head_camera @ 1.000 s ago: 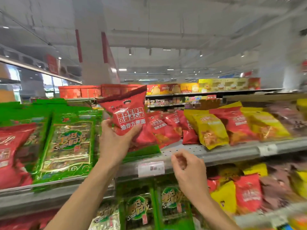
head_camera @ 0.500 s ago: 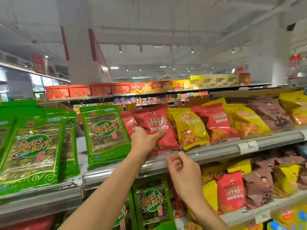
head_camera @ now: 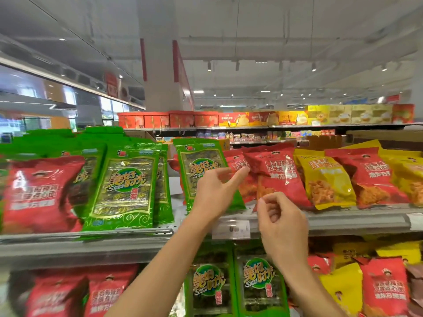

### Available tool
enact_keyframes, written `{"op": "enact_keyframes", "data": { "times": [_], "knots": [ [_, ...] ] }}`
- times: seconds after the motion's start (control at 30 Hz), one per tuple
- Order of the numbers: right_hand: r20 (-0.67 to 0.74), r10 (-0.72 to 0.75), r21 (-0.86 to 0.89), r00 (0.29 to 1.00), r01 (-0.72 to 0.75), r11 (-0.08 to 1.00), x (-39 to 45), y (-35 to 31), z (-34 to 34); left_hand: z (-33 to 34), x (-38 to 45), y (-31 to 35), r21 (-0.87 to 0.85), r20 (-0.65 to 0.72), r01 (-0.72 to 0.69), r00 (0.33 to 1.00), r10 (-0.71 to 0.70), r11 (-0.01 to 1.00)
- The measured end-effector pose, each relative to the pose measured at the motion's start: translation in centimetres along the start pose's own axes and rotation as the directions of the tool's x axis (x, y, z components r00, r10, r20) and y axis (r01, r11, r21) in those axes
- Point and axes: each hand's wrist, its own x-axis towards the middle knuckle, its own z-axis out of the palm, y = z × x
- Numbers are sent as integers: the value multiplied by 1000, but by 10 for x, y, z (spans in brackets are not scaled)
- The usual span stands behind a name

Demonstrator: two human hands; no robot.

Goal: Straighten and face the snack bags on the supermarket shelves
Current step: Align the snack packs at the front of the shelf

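A red snack bag [head_camera: 280, 172] leans on the upper shelf [head_camera: 343, 219], beside yellow bags [head_camera: 325, 181] and more red bags [head_camera: 370, 177]. My left hand [head_camera: 214, 193] is raised in front of a green seaweed bag [head_camera: 196, 165], fingers loosely spread and holding nothing; its fingertips reach toward a red bag behind [head_camera: 238, 163]. My right hand [head_camera: 279, 220] hovers just below the red bag at the shelf's front edge, fingers loosely curled and holding nothing.
More green seaweed bags [head_camera: 126, 188] and a red bag [head_camera: 39, 193] stand on the left shelf section. A price tag [head_camera: 231, 228] hangs on the shelf rail. Green, red and yellow bags fill the lower shelf [head_camera: 258, 282]. Boxed goods line a far aisle.
My left hand has let go of the red bag, which now rests on the shelf, and drawn back to the left. My right hand stays near the shelf edge. The view shifted left.
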Motion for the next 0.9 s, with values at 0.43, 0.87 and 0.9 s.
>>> {"op": "enact_keyframes", "data": {
  "times": [0.43,0.87,0.9],
  "knots": [
    [425,272,-316,863,-141,938,61,-46,85,-229,-72,-82,180,-538,-9,836,106,984],
    [452,376,-222,809,-306,926,80,-45,88,-357,-70,-147,210,-338,366,897,-284,907],
    [446,383,-190,809,-333,924,78,-47,86,-362,-66,-148,194,-295,358,909,-294,913]
  ]
}}
